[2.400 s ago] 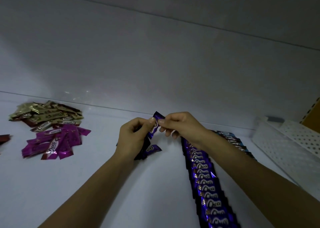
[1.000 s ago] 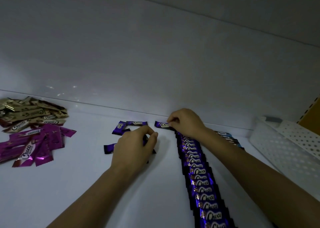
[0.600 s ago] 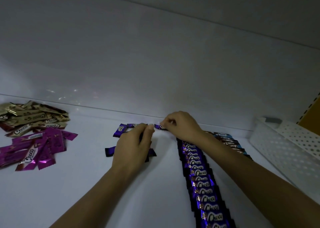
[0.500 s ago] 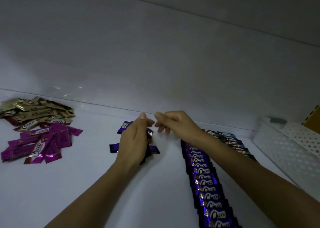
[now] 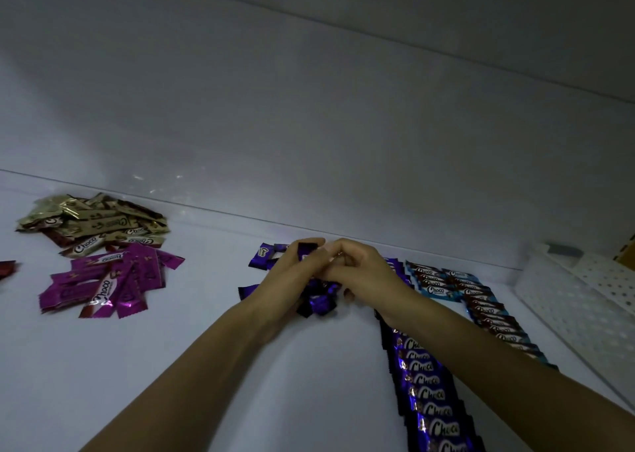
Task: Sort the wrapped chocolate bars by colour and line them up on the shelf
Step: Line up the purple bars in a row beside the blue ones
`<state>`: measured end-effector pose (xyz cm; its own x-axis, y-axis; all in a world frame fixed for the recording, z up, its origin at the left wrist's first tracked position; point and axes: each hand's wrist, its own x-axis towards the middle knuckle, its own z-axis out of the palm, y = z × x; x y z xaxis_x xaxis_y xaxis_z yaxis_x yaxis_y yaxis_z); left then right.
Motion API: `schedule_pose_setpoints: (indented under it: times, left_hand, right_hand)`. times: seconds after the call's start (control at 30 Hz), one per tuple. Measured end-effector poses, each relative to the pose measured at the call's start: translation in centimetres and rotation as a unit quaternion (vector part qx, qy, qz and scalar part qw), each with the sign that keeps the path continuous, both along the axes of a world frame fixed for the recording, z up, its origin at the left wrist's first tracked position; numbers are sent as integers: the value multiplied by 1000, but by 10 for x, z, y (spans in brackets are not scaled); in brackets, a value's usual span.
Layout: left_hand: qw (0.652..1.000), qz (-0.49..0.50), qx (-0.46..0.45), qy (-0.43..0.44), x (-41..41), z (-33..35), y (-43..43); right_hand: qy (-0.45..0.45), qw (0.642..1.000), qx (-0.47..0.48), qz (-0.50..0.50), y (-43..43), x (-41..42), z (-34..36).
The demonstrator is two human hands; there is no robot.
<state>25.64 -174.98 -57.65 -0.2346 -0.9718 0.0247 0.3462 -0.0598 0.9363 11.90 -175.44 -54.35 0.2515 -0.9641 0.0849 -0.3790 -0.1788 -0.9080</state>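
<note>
My left hand (image 5: 288, 279) grips a small bunch of purple chocolate bars (image 5: 318, 298), one bar end sticking up by its thumb. My right hand (image 5: 357, 273) meets it, fingers curled and pinching at the same bunch. A loose purple bar (image 5: 263, 254) lies just behind my left hand. A lined-up row of purple bars (image 5: 426, 393) runs from my right wrist toward the shelf front. To its right runs a row of blue bars (image 5: 481, 303).
A heap of magenta bars (image 5: 106, 283) and a heap of gold bars (image 5: 99, 223) lie at the left on the white shelf (image 5: 171, 365). A red bar (image 5: 7, 267) shows at the left edge. A white perforated basket (image 5: 584, 300) stands at the right.
My right hand laid a purple bar at the far end of the row, then came back left. Both hands have closed together on the bunch in my left hand.
</note>
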Motion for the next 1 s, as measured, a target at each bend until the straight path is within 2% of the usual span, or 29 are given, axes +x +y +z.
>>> schedule_pose_setpoints:
  times: [0.07, 0.13, 0.33, 0.43, 0.57, 0.63, 0.7, 0.77, 0.87, 1.0]
  left_hand:
    - [998, -52, -16, 9, 2, -5, -1]
    - [997, -60, -33, -20, 2, -12, -3]
    - [994, 10, -70, -84, 0, -18, -8]
    - [972, 10, -136, -192, -2, -16, -6]
    - [945, 38, -184, -267, -2, -13, -2]
    - [919, 41, -213, -328, -2, -11, 0]
    - [896, 46, -231, -378, -3, -11, 1]
    - [890, 59, -233, -388, -3, -12, 1]
    - [906, 91, -210, -355, -2, -14, 0]
    - [919, 117, -195, -321, -2, -17, -2]
  right_hand:
    - [-12, 1000, 14, -24, -1, -3, 0]
    - [-4, 999, 33, -25, -1, -5, 0]
    - [25, 999, 28, -4, -1, -8, 2]
    - [37, 999, 9, 4, -2, -7, 2]
    - [-14, 1000, 16, -21, -6, -4, 4]
    - [-53, 997, 7, -57, -10, -7, 8]
    - [-53, 995, -9, -89, -16, -15, 15]
    - [-31, 993, -18, -110, -22, -25, 21]
    - [-35, 989, -11, -140, -30, -38, 25]
    - [10, 986, -50, -160, -41, -46, 24]
